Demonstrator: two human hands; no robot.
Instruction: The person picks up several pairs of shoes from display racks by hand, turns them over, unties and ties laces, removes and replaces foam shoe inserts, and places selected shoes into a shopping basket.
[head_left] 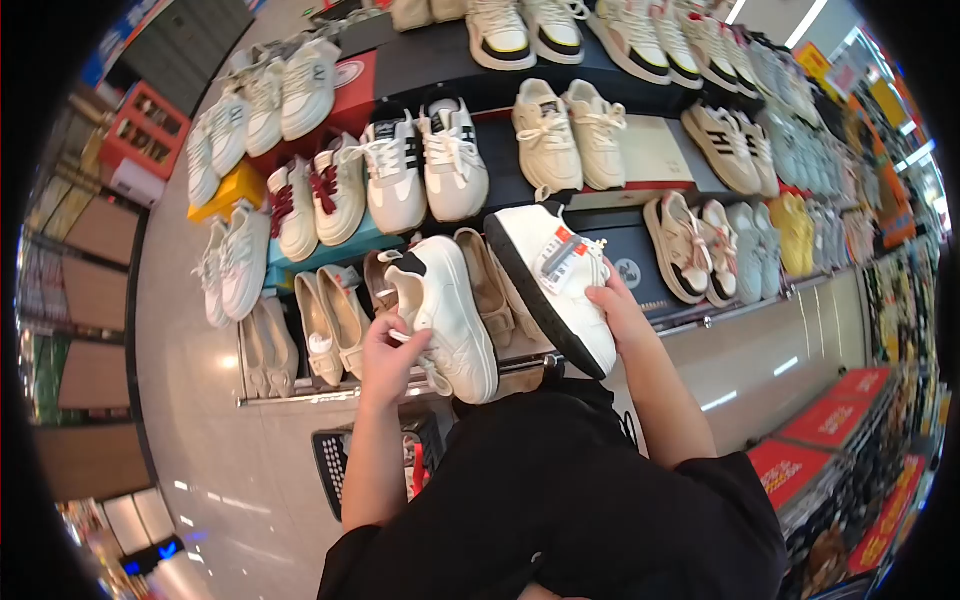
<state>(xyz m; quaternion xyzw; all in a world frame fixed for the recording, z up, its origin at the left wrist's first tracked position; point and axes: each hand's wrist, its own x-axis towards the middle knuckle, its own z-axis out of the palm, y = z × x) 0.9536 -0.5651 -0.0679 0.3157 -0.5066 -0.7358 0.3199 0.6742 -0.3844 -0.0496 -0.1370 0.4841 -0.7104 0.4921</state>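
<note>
Two white sneakers are held up in front of the shelves. My left hand (392, 362) pinches the lace area of the left white sneaker (452, 320), whose toe points down toward me. The right white sneaker (575, 300) has a dark sole edge turned to the left and an orange and white tag (562, 258) hanging on its side. My right hand (622, 312) grips this shoe along its right side, fingers partly hidden behind it. The two shoes are close to each other at the lower shelf's front.
Tiered shelves carry pairs of sneakers (457, 165) and beige flats (345, 312). A metal rail (300, 398) runs along the front edge. A black basket (330, 465) stands on the floor at lower left. Red signs (835, 415) top another rack at right.
</note>
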